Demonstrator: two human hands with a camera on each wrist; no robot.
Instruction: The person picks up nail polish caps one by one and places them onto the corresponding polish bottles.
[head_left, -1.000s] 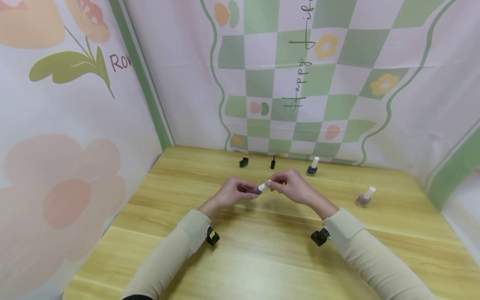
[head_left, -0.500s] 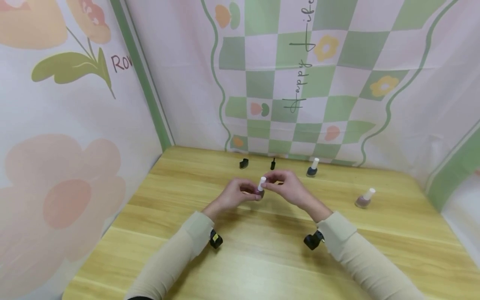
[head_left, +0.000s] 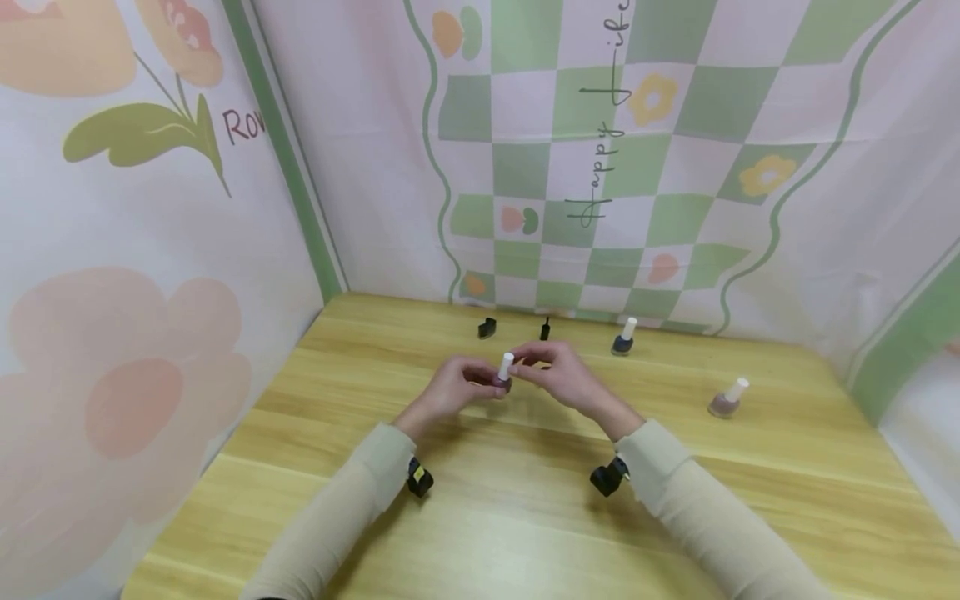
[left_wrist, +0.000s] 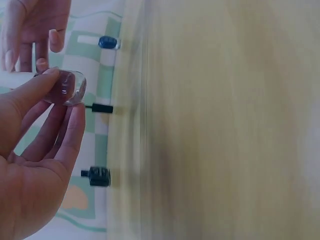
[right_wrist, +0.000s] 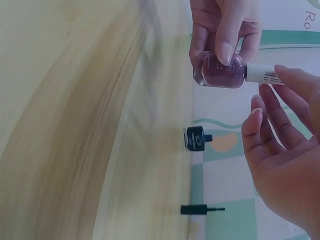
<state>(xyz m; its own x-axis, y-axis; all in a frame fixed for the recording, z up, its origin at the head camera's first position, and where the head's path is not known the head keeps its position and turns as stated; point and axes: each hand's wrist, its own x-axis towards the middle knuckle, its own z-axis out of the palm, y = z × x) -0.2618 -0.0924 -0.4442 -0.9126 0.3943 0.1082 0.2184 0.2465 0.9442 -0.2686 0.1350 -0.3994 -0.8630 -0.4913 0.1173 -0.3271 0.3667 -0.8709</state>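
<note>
A nail polish bottle [right_wrist: 222, 72] with mauve polish and a white cap [right_wrist: 261, 74] is held above the middle of the table, slightly tilted in the head view. My left hand [head_left: 452, 390] grips its glass body between thumb and fingers. At the cap, the thumb and forefinger of my right hand [head_left: 566, 379] pinch the end; its other fingers are loosely bent. The cap sits against the bottle's neck, and no brush shows. Beyond the hands stands a dark, uncapped polish bottle [right_wrist: 195, 138], and near it a black cap with brush [right_wrist: 194, 209] stands brush up.
A dark blue polish bottle with a white cap [head_left: 622, 342] stands toward the table's back. To the right is another pale mauve bottle [head_left: 724, 405]. The wooden table [head_left: 510, 533] meets a patterned cloth [head_left: 570, 167] at its back edge.
The held bottle has gone from leaning far over to nearly upright, then shifted a little left with both hands. The right hand keeps its fingers at the white cap throughout.
</note>
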